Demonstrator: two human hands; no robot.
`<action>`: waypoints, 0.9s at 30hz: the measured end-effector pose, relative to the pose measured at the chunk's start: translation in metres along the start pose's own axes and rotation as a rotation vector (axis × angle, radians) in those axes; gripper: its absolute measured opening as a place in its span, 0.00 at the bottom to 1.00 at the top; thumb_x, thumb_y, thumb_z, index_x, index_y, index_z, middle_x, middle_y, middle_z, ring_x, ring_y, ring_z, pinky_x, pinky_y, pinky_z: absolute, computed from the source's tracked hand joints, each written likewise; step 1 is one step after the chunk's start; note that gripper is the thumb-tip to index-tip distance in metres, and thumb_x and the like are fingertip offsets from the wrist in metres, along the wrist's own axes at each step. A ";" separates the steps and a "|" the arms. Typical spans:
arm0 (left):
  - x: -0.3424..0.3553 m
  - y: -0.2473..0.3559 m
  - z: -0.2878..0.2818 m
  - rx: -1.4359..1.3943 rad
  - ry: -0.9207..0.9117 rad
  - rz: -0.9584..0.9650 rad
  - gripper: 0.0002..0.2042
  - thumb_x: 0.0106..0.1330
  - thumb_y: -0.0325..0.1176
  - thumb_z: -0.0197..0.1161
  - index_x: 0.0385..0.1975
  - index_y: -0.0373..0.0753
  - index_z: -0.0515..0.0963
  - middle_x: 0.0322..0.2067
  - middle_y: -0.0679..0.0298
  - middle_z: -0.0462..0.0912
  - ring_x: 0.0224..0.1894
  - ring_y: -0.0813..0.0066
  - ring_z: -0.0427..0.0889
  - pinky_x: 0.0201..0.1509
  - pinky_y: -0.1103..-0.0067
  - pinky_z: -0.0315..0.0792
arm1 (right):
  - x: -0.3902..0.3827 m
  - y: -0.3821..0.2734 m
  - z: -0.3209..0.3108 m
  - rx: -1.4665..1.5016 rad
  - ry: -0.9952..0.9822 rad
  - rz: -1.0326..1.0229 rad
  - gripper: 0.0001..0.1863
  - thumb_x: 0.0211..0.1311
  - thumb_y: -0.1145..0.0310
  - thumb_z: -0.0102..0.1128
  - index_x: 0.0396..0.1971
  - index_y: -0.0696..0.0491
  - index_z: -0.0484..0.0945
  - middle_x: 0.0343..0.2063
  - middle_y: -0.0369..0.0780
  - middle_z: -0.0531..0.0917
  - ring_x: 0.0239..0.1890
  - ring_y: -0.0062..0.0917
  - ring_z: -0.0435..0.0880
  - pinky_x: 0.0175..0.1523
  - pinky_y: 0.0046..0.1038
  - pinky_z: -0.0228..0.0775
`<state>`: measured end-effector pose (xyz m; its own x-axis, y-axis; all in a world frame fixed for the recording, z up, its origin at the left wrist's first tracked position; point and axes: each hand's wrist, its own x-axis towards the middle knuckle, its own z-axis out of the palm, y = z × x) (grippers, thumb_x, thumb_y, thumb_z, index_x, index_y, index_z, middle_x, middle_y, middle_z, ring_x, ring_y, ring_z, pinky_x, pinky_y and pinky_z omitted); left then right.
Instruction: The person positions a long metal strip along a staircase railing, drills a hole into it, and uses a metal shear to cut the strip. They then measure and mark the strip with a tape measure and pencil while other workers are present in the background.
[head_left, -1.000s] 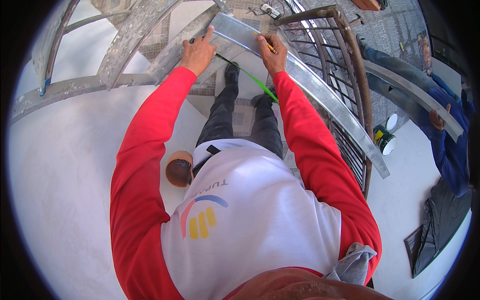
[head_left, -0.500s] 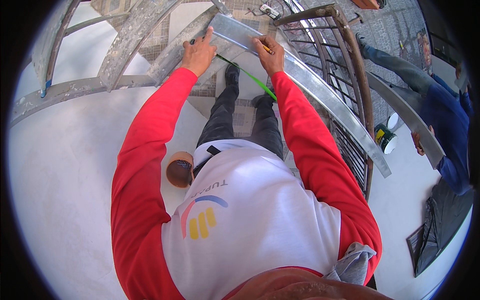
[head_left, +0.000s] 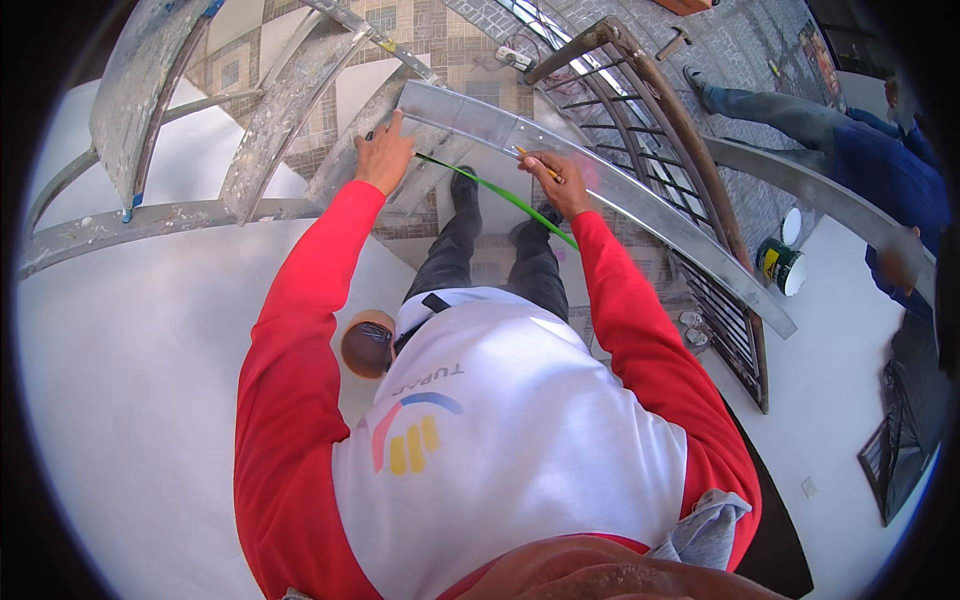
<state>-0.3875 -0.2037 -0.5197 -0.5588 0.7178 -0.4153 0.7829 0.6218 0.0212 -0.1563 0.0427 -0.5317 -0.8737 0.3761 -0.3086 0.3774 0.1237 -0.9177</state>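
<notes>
A long galvanized metal channel [head_left: 650,210] slants from the top middle down to the right. At its left end is my left hand [head_left: 384,158], index finger extended to the metal. A small dark part shows by its thumb, and a bright green tape measure blade [head_left: 500,193] runs from under this hand toward the right, sagging below the channel. Most of what the palm holds is hidden. My right hand [head_left: 562,184] pinches a yellow pencil [head_left: 541,164], its tip close to the channel's surface.
A paint-spattered ladder [head_left: 290,110] stands at the left. Brown metal railing [head_left: 690,150] rises beyond the channel. At the right are a paint can [head_left: 780,268] and a co-worker in blue [head_left: 890,165] beside another metal strip [head_left: 800,180]. A hammer [head_left: 674,44] lies on the paving.
My right hand has shifted down and right, with the pencil now pointing up-left toward the metal. My left hand sits slightly lower and further left. The co-worker has moved.
</notes>
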 end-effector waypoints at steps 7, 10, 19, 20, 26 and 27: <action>-0.021 -0.001 -0.020 -0.187 -0.392 0.001 0.14 0.70 0.47 0.60 0.45 0.46 0.85 0.49 0.57 0.86 0.53 0.51 0.84 0.58 0.51 0.75 | -0.125 0.059 0.022 0.236 -0.233 0.571 0.23 0.74 0.48 0.60 0.41 0.57 0.83 0.34 0.38 0.87 0.39 0.21 0.86 0.45 0.26 0.81; -0.028 0.017 -0.015 -0.057 -0.563 0.052 0.16 0.69 0.44 0.57 0.48 0.45 0.85 0.47 0.53 0.87 0.53 0.49 0.85 0.59 0.56 0.76 | -0.172 0.085 0.046 0.585 -0.112 0.781 0.30 0.71 0.46 0.63 0.52 0.61 0.76 0.40 0.44 0.83 0.43 0.29 0.87 0.50 0.32 0.83; -0.055 0.089 -0.038 0.239 -0.870 0.343 0.21 0.68 0.44 0.51 0.54 0.42 0.83 0.52 0.47 0.85 0.55 0.46 0.83 0.60 0.60 0.76 | -0.182 0.178 0.109 1.690 0.884 0.886 0.25 0.72 0.53 0.63 0.48 0.62 0.71 0.46 0.50 0.78 0.55 0.48 0.81 0.61 0.52 0.77; -0.059 0.096 -0.048 0.234 -0.894 0.336 0.22 0.69 0.46 0.52 0.54 0.41 0.83 0.52 0.46 0.85 0.55 0.46 0.83 0.60 0.60 0.76 | -0.191 0.190 0.103 1.752 1.025 0.825 0.21 0.73 0.56 0.61 0.46 0.61 0.71 0.45 0.49 0.79 0.53 0.46 0.82 0.59 0.51 0.78; -0.086 0.126 -0.106 0.091 -1.078 0.286 0.28 0.66 0.46 0.58 0.63 0.39 0.69 0.48 0.44 0.84 0.51 0.42 0.83 0.56 0.59 0.74 | -0.263 0.257 0.049 2.068 1.493 0.581 0.16 0.76 0.57 0.51 0.47 0.56 0.70 0.39 0.43 0.77 0.39 0.35 0.78 0.43 0.45 0.79; -0.091 0.129 -0.113 0.154 -1.052 0.315 0.28 0.66 0.46 0.58 0.63 0.39 0.69 0.48 0.43 0.84 0.52 0.42 0.82 0.56 0.58 0.74 | -0.274 0.266 0.047 2.072 1.490 0.564 0.15 0.75 0.59 0.50 0.47 0.56 0.69 0.39 0.43 0.76 0.38 0.35 0.77 0.42 0.44 0.79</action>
<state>-0.2666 -0.1537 -0.3767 0.1252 0.1678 -0.9778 0.9156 0.3601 0.1790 0.1694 -0.0705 -0.7030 0.0808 0.2042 -0.9756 -0.9313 -0.3333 -0.1469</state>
